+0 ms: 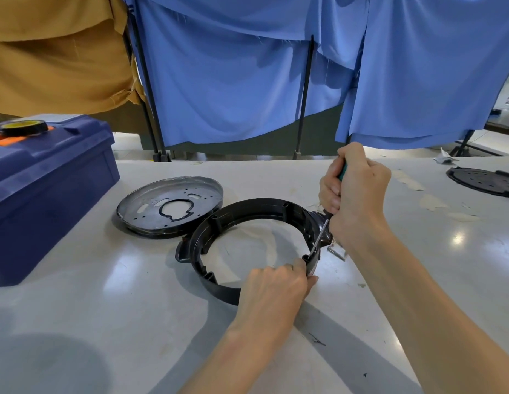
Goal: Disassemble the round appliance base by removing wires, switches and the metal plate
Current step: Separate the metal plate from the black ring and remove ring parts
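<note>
hollow black plastic base ring (249, 207), bare inside

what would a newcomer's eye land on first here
The two hands at centre: the right hand holds a green-handled screwdriver angled down into the black ring base, while the left hand grips its near wall. Behind-left lies the round metal plate, already off, and a blue toolbox sits at the far left.

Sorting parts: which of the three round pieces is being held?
The open black ring, gripped at its near rim by the left hand; the metal plate and the perforated disc at far right lie untouched.
</note>
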`<state>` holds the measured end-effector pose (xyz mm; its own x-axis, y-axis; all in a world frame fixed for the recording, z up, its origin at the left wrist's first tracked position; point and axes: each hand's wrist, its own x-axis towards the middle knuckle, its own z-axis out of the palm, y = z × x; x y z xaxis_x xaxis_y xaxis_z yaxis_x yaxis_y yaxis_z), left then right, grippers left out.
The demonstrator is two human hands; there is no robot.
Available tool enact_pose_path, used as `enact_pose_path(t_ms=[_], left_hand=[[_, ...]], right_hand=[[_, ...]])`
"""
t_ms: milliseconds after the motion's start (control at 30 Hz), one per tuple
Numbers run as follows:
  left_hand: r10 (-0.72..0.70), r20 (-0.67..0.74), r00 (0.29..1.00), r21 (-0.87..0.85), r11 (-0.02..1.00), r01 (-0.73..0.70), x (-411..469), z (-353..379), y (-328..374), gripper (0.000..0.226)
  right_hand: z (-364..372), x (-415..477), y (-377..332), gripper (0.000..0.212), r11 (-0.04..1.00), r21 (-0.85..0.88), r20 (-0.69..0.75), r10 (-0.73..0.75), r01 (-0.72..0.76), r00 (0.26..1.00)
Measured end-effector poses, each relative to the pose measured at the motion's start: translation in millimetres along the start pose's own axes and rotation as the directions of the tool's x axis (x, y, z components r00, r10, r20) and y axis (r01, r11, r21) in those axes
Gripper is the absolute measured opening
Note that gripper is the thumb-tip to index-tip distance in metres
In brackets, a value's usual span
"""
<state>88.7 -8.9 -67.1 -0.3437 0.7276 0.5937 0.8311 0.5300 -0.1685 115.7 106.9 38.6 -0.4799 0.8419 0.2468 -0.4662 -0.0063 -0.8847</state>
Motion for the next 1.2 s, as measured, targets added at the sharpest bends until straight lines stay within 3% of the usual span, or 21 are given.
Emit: enact_pose_path(t_ms=[667, 800, 967, 1200], left_hand=[[0.138, -0.025, 0.99, 0.139, 0.981, -0.133, -9, 6, 3, 0.039], [0.151, -0.016, 0.988, 0.12, 0.982, -0.148, -11, 9, 3, 0.037], [0.067, -0.095, 0.993, 0.051, 0.997, -0.063, -4, 0, 6, 0.04], [0.062, -0.089, 0.994, 0.005, 0.998, -0.062, -5, 7, 0, 0.039]], right_hand=[[-3, -15, 22, 0.035, 0.999, -0.032, 0.075, 0.045, -0.043, 0.996], [-9, -19, 26, 0.037, 0.999, -0.011, 0.106, 0.038, -0.037, 0.994], [-13, -39, 44, 0.039, 0.989, -0.093, 0.272, -0.086, 0.115, 0.958], [-11, -31, 34, 0.044, 0.996, -0.064, 0.263, -0.049, 0.069, 0.964]])
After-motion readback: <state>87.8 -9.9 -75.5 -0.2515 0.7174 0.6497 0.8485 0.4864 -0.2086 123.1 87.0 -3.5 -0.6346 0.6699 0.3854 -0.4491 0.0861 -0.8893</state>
